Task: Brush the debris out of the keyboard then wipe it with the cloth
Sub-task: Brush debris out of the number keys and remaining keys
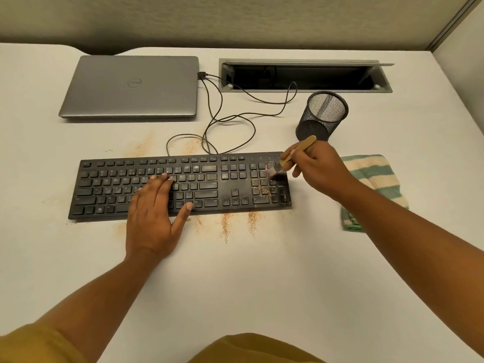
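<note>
Right hand [318, 169] pinches a wooden-handled brush [289, 159] over the flat black plastic keyboard [222, 184] (numpad end); left hand [154, 208], fingers spread, presses its keys.

You have one keyboard [104, 189], one brush [298, 150] and one cloth [377, 174]. Beyond them: one laptop [131, 85], one mesh cup [322, 116].

Left hand [154, 205] flat on keyboard [220, 184]; right hand [319, 169] grips brush [290, 155] over crumb-strewn numpad; cloth [377, 179] beside.

A round Dell logo [134, 82] sits on the laptop lid [104, 98]; the keyboard [209, 186] keys show faint QWERTY letters.
</note>
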Demonstrator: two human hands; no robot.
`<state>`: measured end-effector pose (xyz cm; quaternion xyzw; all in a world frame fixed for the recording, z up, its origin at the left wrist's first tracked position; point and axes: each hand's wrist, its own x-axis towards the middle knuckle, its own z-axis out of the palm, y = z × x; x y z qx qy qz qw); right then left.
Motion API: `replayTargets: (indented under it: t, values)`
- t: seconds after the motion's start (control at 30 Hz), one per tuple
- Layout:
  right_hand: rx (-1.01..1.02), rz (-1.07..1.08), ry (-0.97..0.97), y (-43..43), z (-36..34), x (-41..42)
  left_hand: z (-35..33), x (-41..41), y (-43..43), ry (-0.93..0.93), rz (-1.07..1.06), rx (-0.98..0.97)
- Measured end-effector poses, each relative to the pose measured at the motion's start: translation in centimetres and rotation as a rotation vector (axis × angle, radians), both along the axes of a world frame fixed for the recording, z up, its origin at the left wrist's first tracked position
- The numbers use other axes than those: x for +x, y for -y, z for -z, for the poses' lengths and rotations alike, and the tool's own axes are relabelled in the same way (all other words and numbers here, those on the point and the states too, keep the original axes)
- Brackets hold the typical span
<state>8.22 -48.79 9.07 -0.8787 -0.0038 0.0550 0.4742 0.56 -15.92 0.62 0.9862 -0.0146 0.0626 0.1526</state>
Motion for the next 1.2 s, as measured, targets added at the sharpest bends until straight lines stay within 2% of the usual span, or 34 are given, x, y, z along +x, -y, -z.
replayTargets:
  t: [0.13, 0.27, 0.43, 0.57, 0.67, 0.83, 0.97, 1.1, 1.2]
  values:
    - [0.025, 0.112, 0.051, 0.1, 0.1, 0.3, 0.0, 0.0, 0.1, -0.006, -0.002, -0.003]
    - [-0.029, 0.002, -0.015, -0.4, 0.1, 0.4, 0.0, 0.0, 0.1, -0.012, -0.006, -0.006]
    - [0.008, 0.085, 0.035, -0.5, -0.1, 1.0, 0.0, 0.1, 0.1, -0.015, -0.006, -0.005]
    - [-0.07, 0.008, -0.046, -1.0, -0.5, 1.1, 0.0, 0.0, 0.1, -0.011, -0.006, -0.011]
    - [-0.013, 0.05, -0.005, -1.0, -0.9, 1.3, 0.0, 0.0, 0.1, -0.006, -0.005, -0.013]
    - [-0.131, -0.036, -0.047, -1.3, -0.3, 0.8, -0.1, 0.0, 0.2, 0.001, -0.005, -0.017]
    - [-0.053, 0.002, 0.017, -1.5, -0.3, 0.8, -0.1, 0.0, 0.1, -0.003, -0.007, -0.015]
    - [-0.075, -0.039, -0.069, -1.9, 0.0, 0.6, -0.1, 0.0, 0.1, -0.003, -0.006, -0.018]
    - [-0.013, 0.049, -0.01, -1.7, -0.4, 1.0, -0.1, 0.0, 0.1, -0.007, -0.007, -0.012]
